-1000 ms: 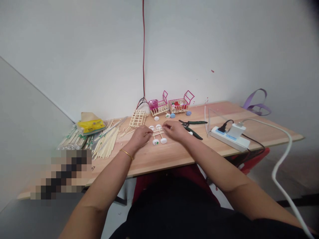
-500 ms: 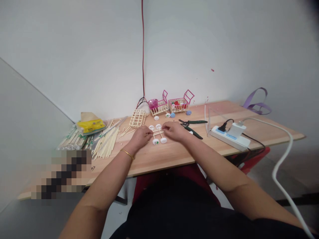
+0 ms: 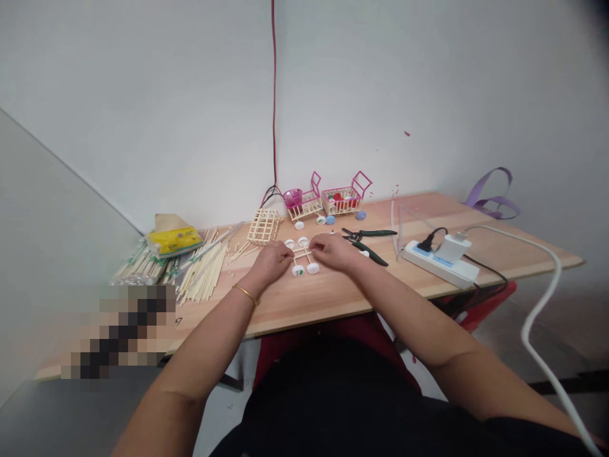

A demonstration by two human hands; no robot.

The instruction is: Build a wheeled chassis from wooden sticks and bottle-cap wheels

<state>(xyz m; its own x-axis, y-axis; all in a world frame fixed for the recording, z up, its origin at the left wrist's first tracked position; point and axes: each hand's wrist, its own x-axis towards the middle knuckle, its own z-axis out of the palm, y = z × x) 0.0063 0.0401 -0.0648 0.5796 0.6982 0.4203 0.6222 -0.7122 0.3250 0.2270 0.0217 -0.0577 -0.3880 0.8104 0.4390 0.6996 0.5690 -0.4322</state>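
On the wooden table, between my hands, lies a small wheeled frame of pale sticks with white bottle-cap wheels. My left hand pinches the left end of its cross stick. From the other side, my right hand has its fingertips closed on the right end of the same stick. Just behind my left hand sits a lattice basket of bare sticks. Green-handled pruning shears lie open to the right of my right hand.
Two small stick carts with pink trim, one cart and another cart, stand by the wall. Left are loose sticks and a yellow tissue pack. A power strip with a white cable is at the right.
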